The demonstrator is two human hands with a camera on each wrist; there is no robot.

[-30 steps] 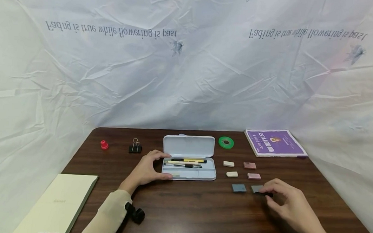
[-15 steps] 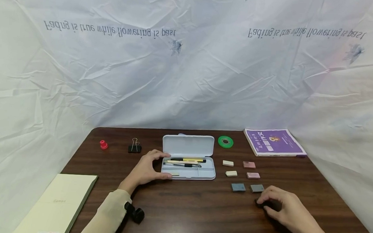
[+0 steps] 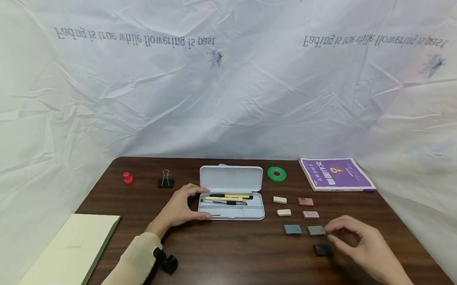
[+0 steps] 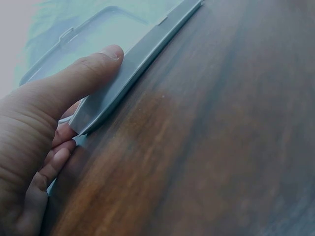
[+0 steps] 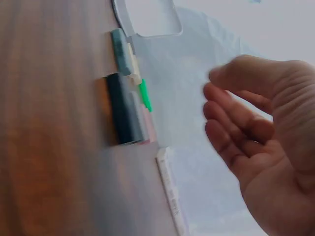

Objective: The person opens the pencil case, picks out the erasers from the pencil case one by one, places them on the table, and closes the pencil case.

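A: Since half a second ago the right hand (image 3: pixel 356 244) has lifted off the black eraser (image 3: pixel 323 250); its grip is released, fingers loosely curled.

B: Where is the eraser?

A: On the worktop (image 3: pixel 245 264), just below the grey eraser (image 3: pixel 315 230). It looks light and a little soft; pinch its short sides.

B: The left hand (image 3: pixel 178 208)?

A: Its grip holds the case (image 3: pixel 231 203) by its left end.

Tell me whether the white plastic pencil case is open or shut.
Open. The white plastic pencil case has its lid swung back flat on the table, exposing pens in the tray; the left hand grips its end.
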